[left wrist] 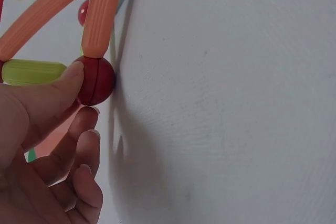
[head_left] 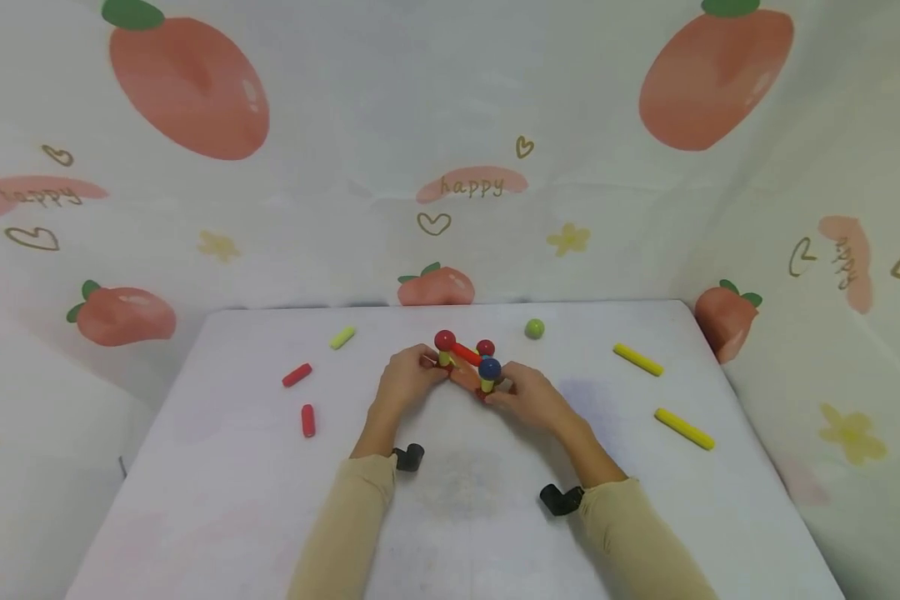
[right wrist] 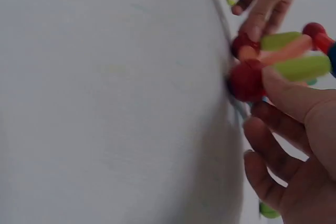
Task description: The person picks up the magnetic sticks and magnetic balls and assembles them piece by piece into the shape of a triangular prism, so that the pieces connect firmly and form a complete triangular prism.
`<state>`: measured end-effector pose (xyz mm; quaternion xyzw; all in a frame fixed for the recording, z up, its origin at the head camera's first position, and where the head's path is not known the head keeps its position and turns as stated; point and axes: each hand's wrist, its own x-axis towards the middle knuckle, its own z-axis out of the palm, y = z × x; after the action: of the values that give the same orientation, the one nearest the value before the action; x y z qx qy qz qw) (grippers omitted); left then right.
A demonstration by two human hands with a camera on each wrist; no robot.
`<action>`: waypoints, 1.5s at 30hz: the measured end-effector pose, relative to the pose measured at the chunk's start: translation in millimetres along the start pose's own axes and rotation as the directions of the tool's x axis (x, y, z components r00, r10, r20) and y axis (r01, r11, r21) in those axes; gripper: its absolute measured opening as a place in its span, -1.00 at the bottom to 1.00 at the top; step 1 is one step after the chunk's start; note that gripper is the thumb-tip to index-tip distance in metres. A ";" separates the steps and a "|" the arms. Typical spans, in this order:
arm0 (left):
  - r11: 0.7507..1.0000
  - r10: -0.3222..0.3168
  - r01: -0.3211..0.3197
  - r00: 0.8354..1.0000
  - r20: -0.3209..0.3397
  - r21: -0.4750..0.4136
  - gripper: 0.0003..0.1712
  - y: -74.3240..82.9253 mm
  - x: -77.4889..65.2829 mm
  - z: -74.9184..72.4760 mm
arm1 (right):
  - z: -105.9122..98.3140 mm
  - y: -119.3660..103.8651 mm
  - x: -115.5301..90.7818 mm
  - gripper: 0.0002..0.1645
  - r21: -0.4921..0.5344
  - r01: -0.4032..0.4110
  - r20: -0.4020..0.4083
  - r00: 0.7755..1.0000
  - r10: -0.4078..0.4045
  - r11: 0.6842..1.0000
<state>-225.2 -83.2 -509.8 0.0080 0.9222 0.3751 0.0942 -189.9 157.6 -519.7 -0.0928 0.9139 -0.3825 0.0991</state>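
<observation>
A small frame of rods and balls stands mid-table, with a red rod (head_left: 467, 354) and a blue ball (head_left: 489, 368) on top. My left hand (head_left: 408, 379) pinches a red ball (left wrist: 97, 81) at one lower corner between thumb and forefinger, its other fingers loosely bent. At another lower corner, my right hand (head_left: 534, 398) pinches a second red ball (right wrist: 247, 81). Orange rods (left wrist: 101, 22) and lime-green rods (right wrist: 302, 67) join the corners. One upper red ball (head_left: 445, 340) sits above my left fingertips, with another red ball behind.
Two red rods (head_left: 297, 375) and a short lime-green rod (head_left: 342, 337) lie to the left. A green ball (head_left: 535, 328) rests behind the frame. Two longer yellow rods (head_left: 638, 359) are on the right. A printed cloth (head_left: 330, 225) hangs behind the white table (head_left: 232, 517).
</observation>
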 end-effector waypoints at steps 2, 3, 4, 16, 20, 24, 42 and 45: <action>1.000 0.000 0.000 1.000 0.005 -0.008 -0.67 0.4 1.9 0.6 | -5.9 1.3 2.2 -0.71 -0.014 0.008 -0.002 1.000 -0.008 1.000; 1.000 -0.001 0.001 1.000 0.008 -0.015 -0.68 0.7 3.1 1.2 | -8.4 2.2 4.4 -0.65 -0.022 0.022 -0.016 1.000 -0.022 1.000; 1.000 0.000 0.000 1.000 0.009 -0.019 -0.68 1.1 4.3 2.0 | -10.2 3.3 7.2 -0.58 -0.031 0.038 -0.036 0.999 -0.039 0.999; 0.997 -0.020 0.011 0.993 0.119 0.073 -0.38 11.2 -18.8 4.1 | -4.8 10.9 28.1 -0.49 -0.180 0.173 -0.084 0.978 -0.191 0.968; 0.999 -0.014 0.005 0.975 0.221 0.041 -0.30 13.3 -35.6 7.1 | -5.4 8.0 19.7 -0.53 -0.178 0.130 -0.117 0.981 -0.152 0.975; 1.000 0.012 -0.011 0.983 0.186 -0.008 -0.30 11.0 -39.5 14.5 | -3.1 6.4 11.9 -0.52 -0.154 0.067 -0.107 0.991 -0.084 0.986; 0.998 0.018 -0.014 0.998 -0.059 0.061 -0.66 6.5 -4.8 6.0 | -8.0 -0.9 19.4 -0.44 -0.034 -0.041 -0.080 0.996 0.038 0.999; 0.998 0.012 -0.008 0.998 -0.067 0.060 -0.62 9.3 -0.4 6.4 | -2.4 3.4 33.5 -0.49 -0.041 -0.001 -0.092 0.996 -0.003 0.999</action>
<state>-224.2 -72.2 -507.8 0.0029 0.9356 0.3477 0.0608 -223.1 153.3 -524.2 -0.0776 0.9250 -0.3678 0.0551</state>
